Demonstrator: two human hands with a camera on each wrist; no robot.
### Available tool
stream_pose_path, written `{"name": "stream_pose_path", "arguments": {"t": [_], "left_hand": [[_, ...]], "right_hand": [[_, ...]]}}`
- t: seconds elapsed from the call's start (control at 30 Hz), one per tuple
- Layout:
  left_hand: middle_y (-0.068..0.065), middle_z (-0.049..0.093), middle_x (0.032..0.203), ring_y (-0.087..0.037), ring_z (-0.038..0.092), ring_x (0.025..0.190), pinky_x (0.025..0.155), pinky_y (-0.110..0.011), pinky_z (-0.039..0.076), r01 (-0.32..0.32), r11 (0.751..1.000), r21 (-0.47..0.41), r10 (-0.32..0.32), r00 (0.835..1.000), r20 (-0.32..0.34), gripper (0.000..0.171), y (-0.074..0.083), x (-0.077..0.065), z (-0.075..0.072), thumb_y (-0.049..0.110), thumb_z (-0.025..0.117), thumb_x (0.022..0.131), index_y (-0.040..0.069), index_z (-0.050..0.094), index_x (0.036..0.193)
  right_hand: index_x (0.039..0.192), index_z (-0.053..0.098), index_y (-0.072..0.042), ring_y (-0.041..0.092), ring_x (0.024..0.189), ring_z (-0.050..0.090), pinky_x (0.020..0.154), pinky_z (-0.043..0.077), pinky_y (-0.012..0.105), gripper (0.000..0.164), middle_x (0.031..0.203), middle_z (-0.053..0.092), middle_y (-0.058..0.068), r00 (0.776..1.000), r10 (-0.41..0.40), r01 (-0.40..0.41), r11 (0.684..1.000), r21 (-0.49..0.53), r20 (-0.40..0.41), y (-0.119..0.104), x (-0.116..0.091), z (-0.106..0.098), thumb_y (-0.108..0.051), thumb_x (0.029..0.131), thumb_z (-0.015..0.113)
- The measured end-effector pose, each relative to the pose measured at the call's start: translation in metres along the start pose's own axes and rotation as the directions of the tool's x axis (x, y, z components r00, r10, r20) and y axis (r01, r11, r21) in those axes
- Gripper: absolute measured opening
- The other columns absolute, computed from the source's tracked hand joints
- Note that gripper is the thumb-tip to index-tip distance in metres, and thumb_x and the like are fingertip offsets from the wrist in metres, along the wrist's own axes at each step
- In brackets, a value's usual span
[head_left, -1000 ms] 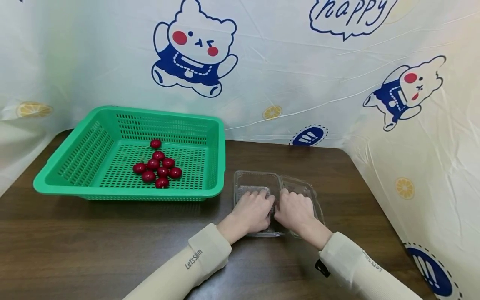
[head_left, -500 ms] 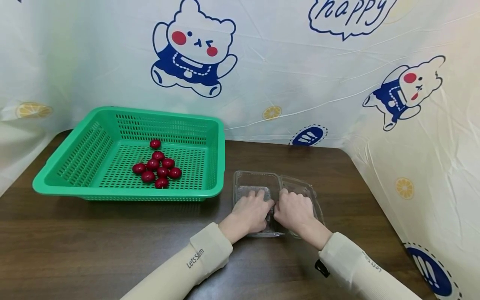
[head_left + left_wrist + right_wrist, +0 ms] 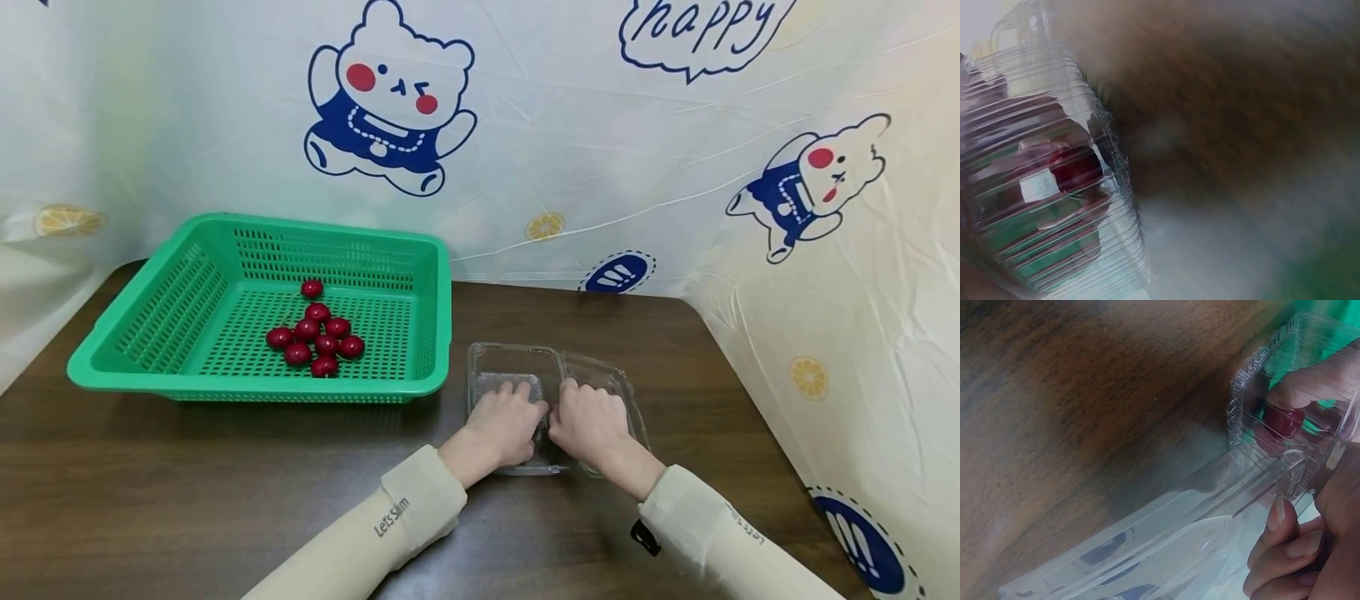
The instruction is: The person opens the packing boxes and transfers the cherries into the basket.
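A clear plastic clamshell box (image 3: 517, 360) lies open on the table, its lid (image 3: 611, 379) folded out to the right. My left hand (image 3: 504, 423) reaches down into the base, its fingertips partly hidden. Through the ribbed wall in the right wrist view, a dark red cherry (image 3: 1283, 422) shows between the left hand's fingers. The same cherry (image 3: 1077, 169) appears behind the plastic in the left wrist view. My right hand (image 3: 591, 423) has its fingers curled at the hinge side and grips the box there.
A green slotted basket (image 3: 390, 387) stands at the left with several cherries (image 3: 307, 330) on its floor. The brown wooden table (image 3: 225, 483) backs onto a printed cloth (image 3: 525, 150), which also runs along the right side.
Both hands stay at the box with barely any movement. The left hand's fingers have shifted slightly inside the base. Basket and cherries are as before.
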State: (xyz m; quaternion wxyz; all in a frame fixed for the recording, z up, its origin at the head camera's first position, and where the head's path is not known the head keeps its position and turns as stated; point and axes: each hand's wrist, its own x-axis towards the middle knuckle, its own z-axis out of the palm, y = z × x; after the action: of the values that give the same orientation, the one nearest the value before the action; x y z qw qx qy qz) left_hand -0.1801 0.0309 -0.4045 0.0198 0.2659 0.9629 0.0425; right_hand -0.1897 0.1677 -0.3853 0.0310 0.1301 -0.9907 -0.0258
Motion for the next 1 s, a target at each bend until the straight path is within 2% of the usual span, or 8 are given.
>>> {"name": "stream_pose_path", "arguments": {"t": [0.17,0.43,0.67,1.0], "left_hand": [[-0.012,0.065,0.11,-0.028,0.059,0.094,0.073,-0.041,0.057,-0.018,1.0,0.012,0.019,0.999,-0.029,0.032,0.0003,0.0004,-0.0025,0.022,0.065,0.082,0.021,0.069,0.114],[-0.013,0.065,0.115,-0.03,0.059,0.099,0.076,-0.044,0.056,-0.017,0.999,-0.032,0.017,1.0,0.012,0.032,-0.0002,0.0011,-0.0066,0.022,0.066,0.084,0.021,0.069,0.115],[-0.016,0.066,0.11,-0.032,0.061,0.096,0.075,-0.045,0.057,-0.023,0.999,-0.049,0.023,1.0,-0.009,0.03,-0.0006,0.0011,-0.0083,0.02,0.065,0.083,0.018,0.07,0.112],[-0.015,0.067,0.116,-0.031,0.061,0.102,0.083,-0.047,0.056,-0.021,0.997,-0.071,0.021,1.0,0.003,0.03,-0.0047,0.001,-0.0103,0.019,0.065,0.082,0.019,0.071,0.111]], "right_hand": [[0.065,0.05,-0.007,0.032,0.046,0.056,0.037,0.043,0.043,0.021,0.054,0.06,0.014,1.0,0.003,-0.003,1.0,-0.005,-0.003,0.0006,0.0,-0.0007,-0.019,0.081,0.054],[0.066,0.052,-0.006,0.034,0.048,0.058,0.039,0.044,0.045,0.022,0.057,0.062,0.017,1.0,-0.004,0.003,1.0,-0.005,-0.013,-0.0003,-0.0004,-0.0013,-0.02,0.082,0.055],[0.066,0.052,-0.005,0.033,0.048,0.058,0.039,0.045,0.045,0.023,0.057,0.062,0.016,1.0,-0.001,0.001,1.0,-0.011,-0.005,-0.0004,-0.0003,-0.0009,-0.021,0.082,0.056],[0.066,0.051,-0.006,0.033,0.047,0.057,0.038,0.044,0.044,0.019,0.056,0.062,0.016,1.0,0.0,0.0,1.0,-0.014,-0.006,-0.0003,-0.0006,-0.0006,-0.018,0.079,0.055]]}}
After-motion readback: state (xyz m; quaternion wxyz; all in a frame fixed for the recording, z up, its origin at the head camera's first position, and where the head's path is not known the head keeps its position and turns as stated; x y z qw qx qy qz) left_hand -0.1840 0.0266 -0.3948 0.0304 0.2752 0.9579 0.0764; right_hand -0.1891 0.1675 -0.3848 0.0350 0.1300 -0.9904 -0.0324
